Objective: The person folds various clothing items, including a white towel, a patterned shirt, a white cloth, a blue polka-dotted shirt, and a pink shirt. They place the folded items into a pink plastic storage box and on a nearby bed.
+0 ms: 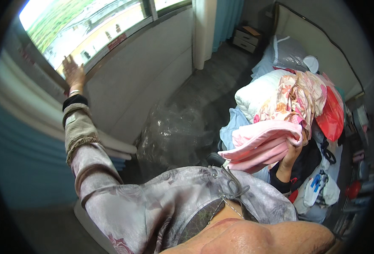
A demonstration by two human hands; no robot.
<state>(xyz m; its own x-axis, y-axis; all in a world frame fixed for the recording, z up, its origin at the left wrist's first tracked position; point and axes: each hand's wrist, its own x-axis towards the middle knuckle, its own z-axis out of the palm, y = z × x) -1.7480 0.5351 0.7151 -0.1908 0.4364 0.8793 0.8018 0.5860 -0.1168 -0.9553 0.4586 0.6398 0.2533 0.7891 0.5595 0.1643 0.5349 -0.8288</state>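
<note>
My left hand reaches out at the upper left, fingers apart and holding nothing, against the lower part of a window; whether it touches the pane or the frame I cannot tell. On the right, my right hand grips a folded pink fleece cloth, its fingers partly hidden by the fabric. Just beyond the pink cloth lies a heap of floral fabric on a bed. A white quilt and a light blue cloth lie beside that heap.
A clear plastic sheet or bag lies on the floor. Curtains hang at the left. A red plastic bag and assorted clothes are on the bed. A nightstand stands by the headboard.
</note>
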